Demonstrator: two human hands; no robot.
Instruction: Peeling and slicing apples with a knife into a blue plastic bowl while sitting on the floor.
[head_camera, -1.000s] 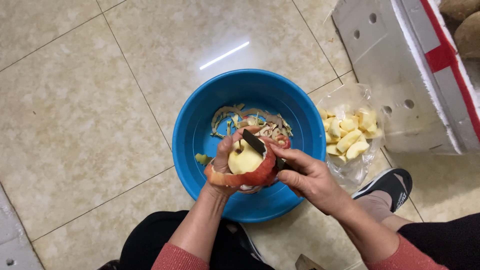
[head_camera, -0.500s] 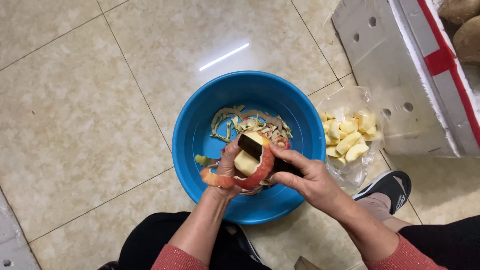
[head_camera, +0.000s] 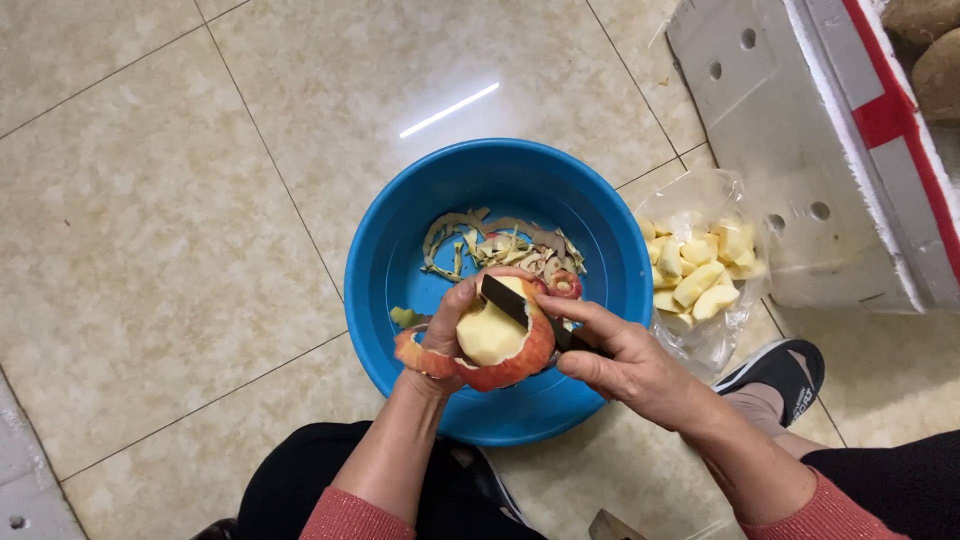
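Left hand (head_camera: 440, 330) cups a half-peeled red apple (head_camera: 495, 340) over the round blue plastic basin (head_camera: 400, 230) while right hand (head_camera: 620, 360) pinches a dark-bladed knife (head_camera: 520, 308); lower skin remains

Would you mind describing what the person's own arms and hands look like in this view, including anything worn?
Both hands are bare: the left hand and the right hand wear no gloves, and no rings or watch can be made out. The forearms are uncovered, with pinkish-red ribbed sleeve cuffs pushed up towards the elbows.
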